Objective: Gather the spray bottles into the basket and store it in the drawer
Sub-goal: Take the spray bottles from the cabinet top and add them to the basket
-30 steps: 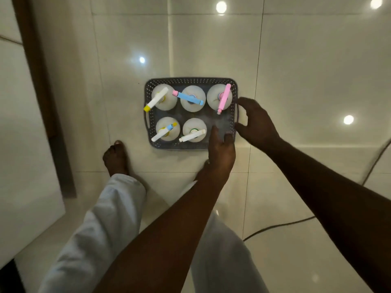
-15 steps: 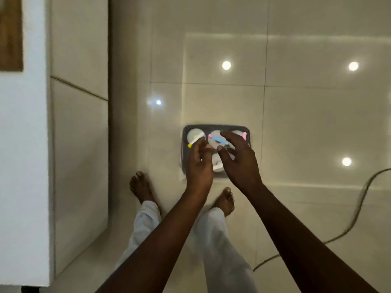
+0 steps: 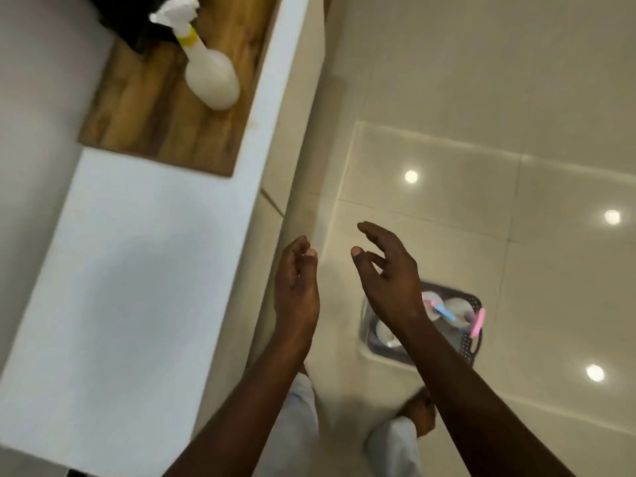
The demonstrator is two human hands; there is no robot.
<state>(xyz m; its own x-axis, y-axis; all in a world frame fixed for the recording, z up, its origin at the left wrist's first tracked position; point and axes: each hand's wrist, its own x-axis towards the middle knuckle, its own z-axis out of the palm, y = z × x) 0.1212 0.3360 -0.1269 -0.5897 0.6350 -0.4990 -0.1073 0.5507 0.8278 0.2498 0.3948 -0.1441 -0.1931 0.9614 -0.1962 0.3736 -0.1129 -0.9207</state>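
Observation:
A grey perforated basket (image 3: 471, 342) sits on the floor tiles at the lower right, holding several white spray bottles; a blue nozzle (image 3: 445, 312) and a pink nozzle (image 3: 479, 321) show past my right forearm. One more white spray bottle (image 3: 211, 75) with a yellow collar stands on the wooden counter inset at the upper left. My left hand (image 3: 296, 290) and my right hand (image 3: 389, 277) hover in mid-air near the counter's edge, both empty with fingers apart.
A white counter (image 3: 137, 270) with a wood-grain inset (image 3: 144, 108) fills the left side. Its cream cabinet front (image 3: 299, 132) drops to the glossy tiled floor (image 3: 516, 132). My legs and a bare foot (image 3: 421, 413) are below.
The view has risen from the floor to the counter. Both hands have left the basket and lifted up, empty. The basket now lies far below at the lower right.

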